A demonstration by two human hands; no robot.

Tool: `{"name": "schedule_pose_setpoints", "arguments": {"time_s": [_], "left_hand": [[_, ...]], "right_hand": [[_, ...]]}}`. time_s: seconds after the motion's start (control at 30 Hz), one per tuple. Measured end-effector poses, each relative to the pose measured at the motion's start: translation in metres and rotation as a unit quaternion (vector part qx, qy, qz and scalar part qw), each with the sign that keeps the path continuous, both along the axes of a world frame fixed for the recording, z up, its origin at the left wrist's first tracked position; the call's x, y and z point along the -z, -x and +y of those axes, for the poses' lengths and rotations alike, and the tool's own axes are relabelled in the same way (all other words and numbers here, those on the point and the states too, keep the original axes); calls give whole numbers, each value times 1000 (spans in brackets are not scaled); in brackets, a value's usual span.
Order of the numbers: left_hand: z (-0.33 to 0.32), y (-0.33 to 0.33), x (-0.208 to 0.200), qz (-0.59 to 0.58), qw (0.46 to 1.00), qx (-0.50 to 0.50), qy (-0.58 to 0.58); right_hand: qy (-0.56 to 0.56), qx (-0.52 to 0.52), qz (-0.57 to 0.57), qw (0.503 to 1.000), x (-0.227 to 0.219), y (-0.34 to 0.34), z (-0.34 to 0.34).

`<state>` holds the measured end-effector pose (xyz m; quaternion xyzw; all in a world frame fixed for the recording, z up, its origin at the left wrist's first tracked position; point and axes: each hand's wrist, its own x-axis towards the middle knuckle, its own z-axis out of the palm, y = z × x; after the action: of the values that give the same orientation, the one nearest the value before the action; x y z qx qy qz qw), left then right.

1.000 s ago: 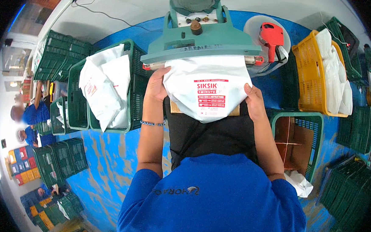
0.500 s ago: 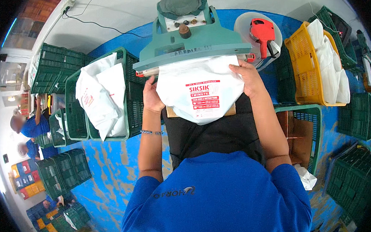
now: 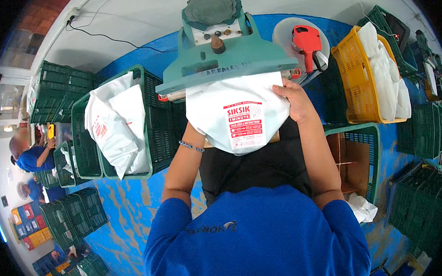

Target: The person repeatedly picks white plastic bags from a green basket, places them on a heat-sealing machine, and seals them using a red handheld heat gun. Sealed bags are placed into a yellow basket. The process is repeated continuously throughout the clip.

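Note:
A white plastic bag (image 3: 207,107) with red print hangs below a green sealing machine (image 3: 200,66), its upper edge at the machine's long front bar. My right hand (image 3: 295,98) pinches the bag's upper right edge, the thumb lying on its front. Behind the bag's lower left side is my left hand (image 3: 195,132); its fingers are hidden, so I cannot see whether they grip or just support it. A strip of brown surface shows under the bag's lower edge.
On the left a green crate (image 3: 149,128) bears several white printed bags (image 3: 120,127). A red hand-held labeler (image 3: 306,41) lies on a round whitish stand at the right. Beyond it is a yellow crate (image 3: 354,70) with white bags. A carton (image 3: 358,166) sits in another green crate.
My left hand has moved from the bag's left edge, down and right, to behind the bag. The right hand keeps its hold at the upper right edge.

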<state>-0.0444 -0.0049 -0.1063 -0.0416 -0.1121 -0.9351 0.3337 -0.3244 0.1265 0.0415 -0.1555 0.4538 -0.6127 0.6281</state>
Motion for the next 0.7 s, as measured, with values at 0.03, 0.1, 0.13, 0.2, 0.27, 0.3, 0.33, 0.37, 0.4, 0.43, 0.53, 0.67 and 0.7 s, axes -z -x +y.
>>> {"name": "schedule_pose_setpoints", "arguments": {"time_s": [0.03, 0.1, 0.13, 0.2, 0.27, 0.3, 0.33, 0.37, 0.4, 0.43, 0.53, 0.67, 0.7], "left_hand": [[-1, -1, -8, 2, 1000, -13, 4], [0, -6, -30, -1, 999, -52, 11], [1, -10, -44, -68, 990, -118, -36], [8, -22, -75, -120, 970, -201, -64], [37, -31, -99, -164, 974, -137, -72], [53, -33, -110, -170, 978, -102, -67], [69, -30, -118, -390, 907, -116, 111], [83, -28, -126, -620, 714, -106, 308], [100, -22, -134, -602, 758, -125, 218], [109, -21, -145, -649, 683, -139, 306], [129, -31, -191, -608, 542, -322, 483], [108, -72, -249, -709, 493, -421, 278], [91, -85, -257, -724, 419, -482, 260]], "right_hand": [[1, -10, -4, 1000, 0, 0, 0], [1, -14, -9, 1000, -2, 0, 2], [-1, -8, -12, 1000, -2, 0, 4], [-11, -6, -9, 1000, -4, -1, 9], [4, -21, -2, 1000, -4, -2, 17], [-11, -10, 17, 1000, -4, -3, 21], [-9, -3, 30, 1000, -3, -4, 26], [-11, -7, 36, 999, -2, -6, 29], [-17, -12, 106, 994, -3, -8, 34], [-5, -23, 164, 986, -3, -12, 38], [-3, -5, 184, 983, -10, -18, 54], [30, 4, 188, 982, -25, -5, 88], [10, 20, 201, 979, -27, 1, 97]]}}
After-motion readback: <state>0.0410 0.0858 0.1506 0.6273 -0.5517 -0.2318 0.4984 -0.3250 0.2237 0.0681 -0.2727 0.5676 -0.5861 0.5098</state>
